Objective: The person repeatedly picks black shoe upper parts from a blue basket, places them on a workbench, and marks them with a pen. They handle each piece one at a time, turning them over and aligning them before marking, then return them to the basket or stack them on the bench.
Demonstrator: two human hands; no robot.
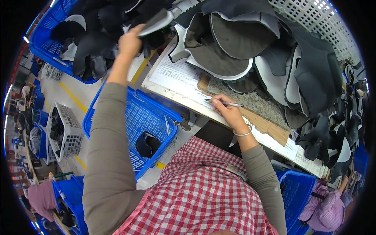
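My left hand [129, 41] is raised and grips a dark cut piece with a pale edge [156, 22], held above a heap of black pieces in a blue crate [47, 43]. On the white worktable [172, 84], my right hand [227, 110] holds a pen [231, 104] with its tip on a paper sheet [176, 76]. A bangle circles that wrist. A stack of grey and black shaped pieces with white backing [235, 43] lies just beyond the right hand.
A blue basket [145, 113] with one dark piece stands under my left arm. A white basket [66, 129] and more blue crates [297, 192] sit on the floor. Another person in pink [329, 213] is at lower right. A white lattice crate [313, 19] is at top right.
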